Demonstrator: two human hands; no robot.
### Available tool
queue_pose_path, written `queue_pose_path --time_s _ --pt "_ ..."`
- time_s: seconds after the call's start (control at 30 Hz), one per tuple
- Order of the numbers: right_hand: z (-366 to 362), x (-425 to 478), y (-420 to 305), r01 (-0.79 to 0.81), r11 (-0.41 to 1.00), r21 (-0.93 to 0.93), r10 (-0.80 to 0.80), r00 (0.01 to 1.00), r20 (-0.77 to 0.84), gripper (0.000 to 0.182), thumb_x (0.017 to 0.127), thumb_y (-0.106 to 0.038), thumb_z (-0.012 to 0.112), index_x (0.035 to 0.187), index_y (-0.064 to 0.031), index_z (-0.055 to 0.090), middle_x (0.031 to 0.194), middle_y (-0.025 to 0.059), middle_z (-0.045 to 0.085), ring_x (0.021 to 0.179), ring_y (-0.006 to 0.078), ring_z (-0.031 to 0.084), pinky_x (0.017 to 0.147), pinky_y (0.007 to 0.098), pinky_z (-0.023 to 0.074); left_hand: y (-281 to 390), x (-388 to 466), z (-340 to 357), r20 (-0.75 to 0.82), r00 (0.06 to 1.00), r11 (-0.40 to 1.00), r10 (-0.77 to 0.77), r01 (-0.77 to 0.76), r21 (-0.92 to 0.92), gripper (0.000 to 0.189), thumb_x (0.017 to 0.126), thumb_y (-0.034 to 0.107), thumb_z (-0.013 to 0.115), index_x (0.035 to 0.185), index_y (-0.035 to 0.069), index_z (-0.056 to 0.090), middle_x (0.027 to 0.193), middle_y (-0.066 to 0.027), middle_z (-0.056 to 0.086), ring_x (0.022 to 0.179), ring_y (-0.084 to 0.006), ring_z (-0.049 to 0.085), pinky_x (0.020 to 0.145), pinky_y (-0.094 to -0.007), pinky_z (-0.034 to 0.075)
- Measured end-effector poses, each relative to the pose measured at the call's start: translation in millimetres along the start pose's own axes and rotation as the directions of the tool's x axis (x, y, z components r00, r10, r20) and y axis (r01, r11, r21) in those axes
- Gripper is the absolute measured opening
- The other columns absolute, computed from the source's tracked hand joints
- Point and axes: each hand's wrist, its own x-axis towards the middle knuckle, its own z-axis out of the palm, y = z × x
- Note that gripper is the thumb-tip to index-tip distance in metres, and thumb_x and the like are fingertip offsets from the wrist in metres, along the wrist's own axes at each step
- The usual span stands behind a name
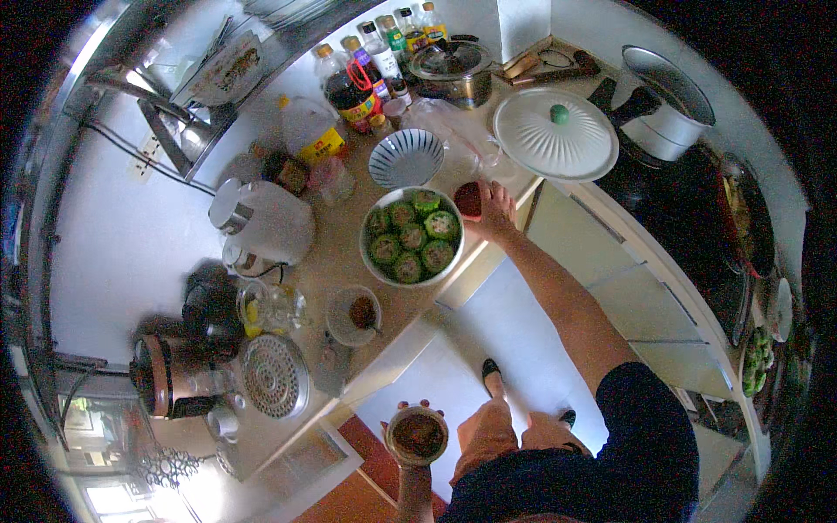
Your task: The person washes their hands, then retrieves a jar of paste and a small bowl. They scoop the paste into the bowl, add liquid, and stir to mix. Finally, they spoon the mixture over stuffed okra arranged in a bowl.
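At the lower middle, my left hand (424,406) holds a small round bowl (417,433) from below; it contains something dark brown. My right hand (495,212) has its fingers around the side of a small dark red container (468,200) near the counter's edge. Directly left of that container, a round metal pan (412,284) holds several green ring-shaped vegetable pieces filled with a pale, meat-like mixture (443,224). Behind the pan sits a blue-striped bowl (405,157). A clear bowl (337,320) with a brown substance and a utensil stands left of the pan.
Sauce bottles (346,95), a lidded glass-topped pot (451,65) and a ribbed white lid (556,140) line the back. A saucepan (660,131) and wok (749,216) stand on the right. A white appliance (281,219), glass jar (291,307) and perforated metal disc (274,376) are left.
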Motion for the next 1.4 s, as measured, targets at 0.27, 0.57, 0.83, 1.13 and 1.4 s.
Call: queue_pose_path --time_s 0.27,0.57,0.83,1.13,1.4 --pt "-16 -16 22 0.068 0.965 0.253 -0.018 0.981 -0.192 0.075 0.059 -0.033 0.069 0.120 -0.0083 0.032 0.108 0.0177 0.039 0.102 0.0337 0.042 0.084 0.0412 0.0405 -2 58 -24 -0.077 0.970 0.972 -0.231 0.226 -0.060 0.054 0.076 0.050 0.046 0.116 0.013 0.044 0.118 -0.0187 0.041 0.105 -0.0435 0.039 0.078 -0.0596 0.039" --pt "-241 -198 14 0.463 0.865 0.194 -0.502 0.794 0.343 0.077 0.050 -0.023 0.071 0.117 -0.0050 0.037 0.104 0.0174 0.045 0.095 0.0338 0.045 0.084 0.0417 0.0357 -76 104 34 -0.245 0.878 0.832 -0.412 0.472 0.292 0.054 0.081 0.048 0.037 0.115 0.006 0.044 0.115 -0.0112 0.047 0.109 -0.0274 0.043 0.091 -0.0458 0.033" --pt "-332 -360 40 0.365 0.844 0.392 -0.409 0.912 0.031 0.071 0.058 -0.020 0.069 0.119 -0.0067 0.035 0.106 0.0192 0.042 0.097 0.0345 0.046 0.081 0.0403 0.0410 -217 43 61 -0.013 0.506 0.498 -0.862 0.854 0.152 0.052 0.081 0.045 0.043 0.116 0.007 0.043 0.116 -0.0123 0.046 0.109 -0.0290 0.040 0.093 -0.0455 0.030" --pt "-411 -551 80 0.185 0.982 -0.027 -0.186 0.981 -0.051 0.060 0.061 -0.029 0.069 0.114 -0.0113 0.047 0.116 0.0188 0.041 0.103 0.0331 0.044 0.086 0.0413 0.0388 -343 -109 78 -0.138 0.104 0.064 -0.985 0.961 0.268 0.057 0.070 0.051 0.052 0.116 0.018 0.044 0.118 -0.0066 0.045 0.111 -0.0273 0.040 0.090 -0.0484 0.033" --pt "-436 -637 120 -0.120 0.956 -0.268 0.044 0.961 -0.274 0.055 0.066 -0.031 0.062 0.115 -0.0122 0.046 0.108 0.0156 0.044 0.094 0.0322 0.048 0.081 0.0397 0.0428 -423 -184 74 -0.369 0.055 -0.116 -0.928 0.898 0.425 0.073 0.067 0.061 0.049 0.123 0.017 0.034 0.120 -0.0096 0.040 0.111 -0.0296 0.038 0.087 -0.0514 0.034"
